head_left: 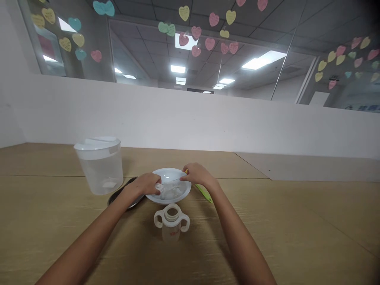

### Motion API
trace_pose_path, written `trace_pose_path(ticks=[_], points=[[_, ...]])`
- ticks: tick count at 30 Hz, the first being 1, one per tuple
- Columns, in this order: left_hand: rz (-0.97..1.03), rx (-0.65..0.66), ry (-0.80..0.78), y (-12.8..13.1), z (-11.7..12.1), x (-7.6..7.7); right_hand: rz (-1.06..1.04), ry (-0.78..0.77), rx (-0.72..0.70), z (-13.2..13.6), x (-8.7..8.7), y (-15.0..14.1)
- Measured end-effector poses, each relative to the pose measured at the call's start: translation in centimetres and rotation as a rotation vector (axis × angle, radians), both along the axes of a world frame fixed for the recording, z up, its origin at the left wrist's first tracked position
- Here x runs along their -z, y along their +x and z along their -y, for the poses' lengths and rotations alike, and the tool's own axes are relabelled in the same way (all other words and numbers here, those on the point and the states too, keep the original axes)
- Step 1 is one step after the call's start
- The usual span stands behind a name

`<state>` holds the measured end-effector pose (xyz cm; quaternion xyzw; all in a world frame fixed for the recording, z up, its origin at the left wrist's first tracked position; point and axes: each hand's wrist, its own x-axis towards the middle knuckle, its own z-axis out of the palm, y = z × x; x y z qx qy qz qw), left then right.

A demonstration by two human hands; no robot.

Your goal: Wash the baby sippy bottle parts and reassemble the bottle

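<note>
A white bowl (pixel 169 201) with water and clear, whitish pieces in it stands on the table. My left hand (pixel 148 183) reaches over its left side, fingers closed on a small white piece (pixel 159 187) whose kind I cannot make out. At the far right rim is my right hand (pixel 196 174), thumb and fingers curled together; what they hold, if anything, is hidden. A bit of yellow shows at its fingertips. In front of the bowl, a clear baby bottle (pixel 171 231) with two white handles stands upright without a lid. A green handle (pixel 204 194) lies beside my right wrist.
A tall translucent bucket (pixel 102 172) with a white lid stands at the left. A dark-rimmed tray (pixel 134 202) lies partly under my left forearm and beside the bowl. Behind the wooden table (pixel 297 213) rises a white wall (pixel 178 118) with a window above.
</note>
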<state>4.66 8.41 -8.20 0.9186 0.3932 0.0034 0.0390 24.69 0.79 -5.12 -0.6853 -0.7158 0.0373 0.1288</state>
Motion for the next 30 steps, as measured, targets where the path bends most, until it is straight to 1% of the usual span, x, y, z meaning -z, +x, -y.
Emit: trace_pose_path(ticks=[10, 13, 15, 17, 18, 20, 21, 23, 24, 25, 26, 27, 28, 29, 30], points=[[0.039, 0.021, -0.026, 0.6, -0.9, 2.4, -0.092, 0.026, 0.021, 0.7, -0.7, 0.8], [0.047, 0.027, -0.040, 0.7, -1.1, 2.8, -0.098, 0.027, 0.028, 0.8, -0.9, 0.9], [0.052, 0.022, -0.053, 0.7, -1.3, 2.6, -0.102, 0.027, 0.031, 0.8, -0.9, 1.0], [0.056, 0.006, -0.065, 0.4, -1.2, 1.6, -0.109, 0.027, 0.034, 0.9, -0.9, 1.1], [0.071, -0.005, -0.066, 0.0, -1.1, 0.7, -0.113, 0.029, 0.035, 0.9, -0.9, 1.2], [0.139, -0.027, -0.039, -1.5, -0.5, -1.9, -0.123, 0.036, 0.034, 1.0, -1.0, 1.5], [0.252, -0.043, -0.013, -2.6, -0.1, -3.4, -0.133, 0.043, 0.032, 1.1, -1.1, 1.7], [0.467, -0.095, 0.088, -5.4, 0.9, -6.5, -0.162, 0.064, 0.031, 1.4, -1.2, 2.0], [0.548, -0.156, 0.174, -7.1, 1.2, -7.8, -0.178, 0.075, 0.034, 1.6, -1.4, 2.1], [0.609, -0.250, 0.279, -8.8, 1.4, -8.8, -0.194, 0.086, 0.037, 1.7, -1.5, 2.2], [0.627, -0.333, 0.371, -10.5, 1.4, -9.5, -0.209, 0.094, 0.040, 1.9, -1.7, 2.3], [0.622, -0.431, 0.456, -12.2, 1.0, -9.9, -0.222, 0.100, 0.041, 2.1, -1.8, 2.4], [0.643, -0.573, 0.527, -13.7, 0.5, -9.9, -0.237, 0.102, 0.045, 2.3, -2.0, 2.5], [0.639, -0.638, 0.542, -14.9, -0.2, -9.7, -0.252, 0.104, 0.045, 2.5, -2.1, 2.6], [0.659, -0.683, 0.516, -15.8, -1.0, -9.3, -0.265, 0.106, 0.043, 2.6, -2.2, 2.7]])
